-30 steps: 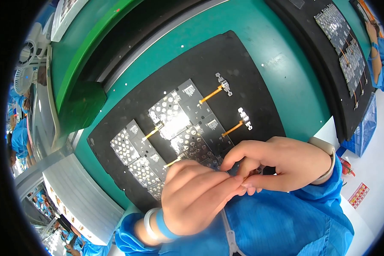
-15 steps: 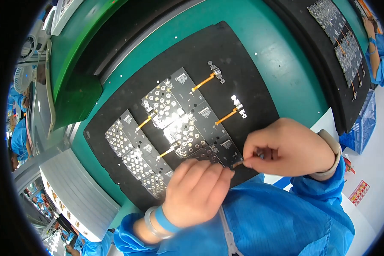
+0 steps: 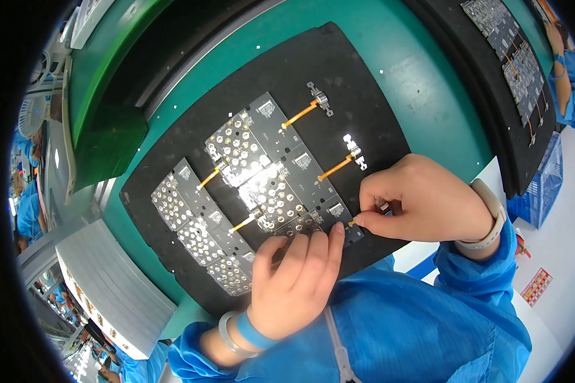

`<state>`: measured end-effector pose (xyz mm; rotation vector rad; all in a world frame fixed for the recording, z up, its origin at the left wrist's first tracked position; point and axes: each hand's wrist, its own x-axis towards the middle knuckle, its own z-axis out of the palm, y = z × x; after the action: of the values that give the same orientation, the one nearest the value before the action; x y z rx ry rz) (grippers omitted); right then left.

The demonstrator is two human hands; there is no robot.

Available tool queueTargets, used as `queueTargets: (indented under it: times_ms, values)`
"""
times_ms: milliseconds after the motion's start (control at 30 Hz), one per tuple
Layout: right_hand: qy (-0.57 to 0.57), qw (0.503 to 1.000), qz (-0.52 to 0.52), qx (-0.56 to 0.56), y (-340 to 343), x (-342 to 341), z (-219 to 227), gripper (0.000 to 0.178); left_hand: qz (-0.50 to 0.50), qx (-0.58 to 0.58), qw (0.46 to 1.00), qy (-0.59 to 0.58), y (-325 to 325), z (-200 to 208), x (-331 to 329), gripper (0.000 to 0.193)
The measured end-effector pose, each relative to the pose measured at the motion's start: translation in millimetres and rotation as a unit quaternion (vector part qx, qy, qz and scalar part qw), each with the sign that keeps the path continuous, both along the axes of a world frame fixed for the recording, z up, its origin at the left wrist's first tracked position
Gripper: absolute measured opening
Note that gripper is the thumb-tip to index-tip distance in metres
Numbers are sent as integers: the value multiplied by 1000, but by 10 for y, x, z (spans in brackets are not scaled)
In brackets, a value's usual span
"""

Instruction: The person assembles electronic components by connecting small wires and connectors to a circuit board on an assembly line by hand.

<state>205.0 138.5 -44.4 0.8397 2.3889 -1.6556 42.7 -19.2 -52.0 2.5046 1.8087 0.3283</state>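
Note:
My right hand (image 3: pixel 431 201) is closed in a pinch at the near right corner of a dark circuit board panel (image 3: pixel 295 163). It holds a short orange flex cable (image 3: pixel 352 223), its tip at the board's edge; a shiny piece shows partly inside the curled fingers. My left hand (image 3: pixel 291 284) lies palm down with fingers stretched, fingertips on the panel's near end beside that cable, covering part of it. Two more orange flex cables with metal end pieces (image 3: pixel 355 153) stick out from the panel's right side. To the left lies a second panel (image 3: pixel 201 220), also with orange cables.
Both panels rest on a black mat (image 3: pixel 358 76) over a green table (image 3: pixel 421 96). Another black mat with boards (image 3: pixel 524 80) is at the far right, near a co-worker's arm (image 3: pixel 559 54). A blue basket (image 3: pixel 540 188) stands at right, stacked white trays (image 3: pixel 118 287) at left.
My left hand's fingers have straightened and moved forward onto the panel. My right hand has shifted slightly forward, still pinching the flex cable. The mat and panels appear slightly farther up and left.

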Motion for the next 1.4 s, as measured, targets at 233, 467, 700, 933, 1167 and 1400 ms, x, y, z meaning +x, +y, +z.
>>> queueTargets:
  times_ms: [233,467,700,933,1167,1400]
  values:
    - [-13,1000,-2,-8,-3,-10,15,15,-2,-26,999,-22,-3,27,12,45]
    - [-15,1000,-2,2,-7,-8,7,16,-6,-4,999,39,-3,-3,29,43]
    - [-19,996,-83,13,-52,69,174,13,-19,-41,992,115,25,108,121,45]
    - [3,922,-296,248,-94,316,-42,17,365,79,927,25,-288,122,-749,15]
    - [-44,919,-372,120,-235,229,-81,26,572,18,791,-216,-879,-134,-1126,15]
    - [258,807,-499,-183,-407,922,-81,33,443,-23,674,-591,-662,30,-794,15]
